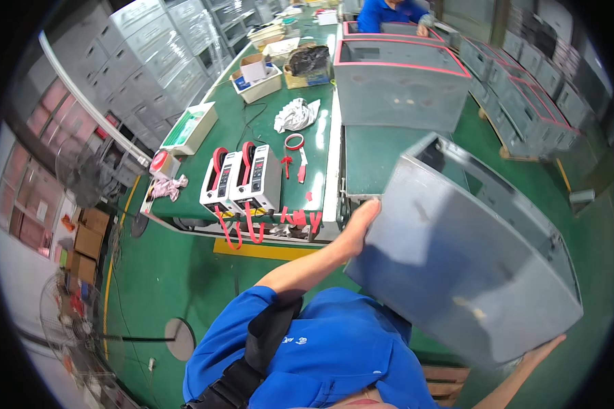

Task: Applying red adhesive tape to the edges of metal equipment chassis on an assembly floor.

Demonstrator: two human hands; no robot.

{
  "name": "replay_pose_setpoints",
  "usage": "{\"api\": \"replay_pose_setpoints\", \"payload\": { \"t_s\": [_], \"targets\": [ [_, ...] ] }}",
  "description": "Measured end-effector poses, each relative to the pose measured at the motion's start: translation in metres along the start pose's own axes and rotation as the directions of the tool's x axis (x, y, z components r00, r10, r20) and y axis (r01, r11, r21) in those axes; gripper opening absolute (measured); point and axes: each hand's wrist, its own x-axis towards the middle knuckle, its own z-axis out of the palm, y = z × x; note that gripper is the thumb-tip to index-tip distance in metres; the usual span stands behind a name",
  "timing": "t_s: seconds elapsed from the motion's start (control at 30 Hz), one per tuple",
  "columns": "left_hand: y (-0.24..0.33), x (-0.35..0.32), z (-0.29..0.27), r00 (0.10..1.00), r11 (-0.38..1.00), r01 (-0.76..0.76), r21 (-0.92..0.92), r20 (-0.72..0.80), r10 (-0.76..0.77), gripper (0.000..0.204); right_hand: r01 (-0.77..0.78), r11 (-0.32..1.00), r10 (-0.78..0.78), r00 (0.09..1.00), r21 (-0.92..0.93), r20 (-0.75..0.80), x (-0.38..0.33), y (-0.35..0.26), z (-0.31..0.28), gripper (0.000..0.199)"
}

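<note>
Between my two hands hangs a large grey metal cabinet shell (450,245), tilted, its open side facing up and away to the right. My left hand (361,223) is closed on its near-left edge, close to the table's corner. At the lower right, my right hand (543,353) grips the bottom corner from beneath; most of its fingers are hidden by the metal. Beyond the shell, a second grey cabinet shell (402,92) rests on the green conveyor surface (372,157), its upper rim lined with red tape.
Left of the conveyor, a green worktable (252,129) bears two white tape dispensers (256,177), a red tape roll (294,141), a white cloth (297,114) and several bins. A co-worker in blue (389,15) works at the far shell. More taped shells (525,102) stand right.
</note>
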Motion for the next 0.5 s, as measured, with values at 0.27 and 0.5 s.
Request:
{"api": "replay_pose_setpoints", "payload": {
  "t_s": [0.27,0.5],
  "targets": [
    [0.024,0.126,-0.041,0.882,0.949,-0.313,0.030,-0.363,0.302,0.060,0.042,0.994,-0.075,0.936,0.102,0.345,0.193,0.089,0.221,0.075],
    [0.033,0.180,-0.053,0.696,0.908,-0.360,0.216,-0.586,0.415,0.053,-0.218,0.964,0.099,0.825,0.153,0.556,0.236,0.146,0.348,0.064]
  ]
}}
